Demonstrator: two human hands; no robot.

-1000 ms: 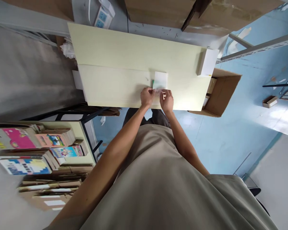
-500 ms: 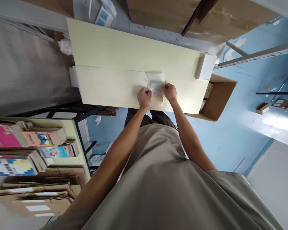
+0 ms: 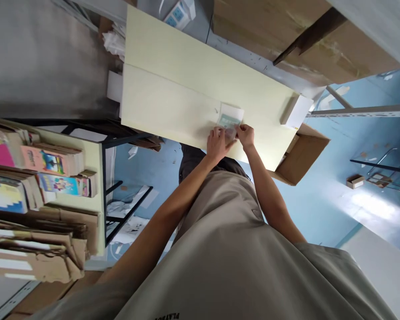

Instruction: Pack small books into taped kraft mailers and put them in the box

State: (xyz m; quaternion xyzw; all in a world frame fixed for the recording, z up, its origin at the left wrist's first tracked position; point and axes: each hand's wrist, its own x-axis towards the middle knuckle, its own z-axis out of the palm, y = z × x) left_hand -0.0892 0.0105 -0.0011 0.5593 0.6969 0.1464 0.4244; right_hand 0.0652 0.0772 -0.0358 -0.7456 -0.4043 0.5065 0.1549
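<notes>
On the pale yellow board of the table lies a small flat packet (image 3: 231, 116), white at the top with a pale green printed patch; it looks like a thin sleeve, but I cannot tell its kind for sure. My left hand (image 3: 217, 146) rests over its lower left part with the fingers apart, hiding that corner. At the packet's right edge, my right hand (image 3: 246, 135) has thumb and fingers pinched together on it. A large whitish sheet (image 3: 166, 100) spreads over the near left of the table, its right end by the packet.
A white box (image 3: 297, 111) stands at the table's right end, with an open cardboard box (image 3: 302, 153) below it. Large cartons (image 3: 253, 31) and a power strip (image 3: 180, 15) line the far side. Books (image 3: 50, 160) and folded cardboard (image 3: 36, 249) fill a shelf at left.
My left hand has gone from a pinch at the packet's left edge to spread fingers over its lower part. My right hand still pinches the right edge. The view has tilted.
</notes>
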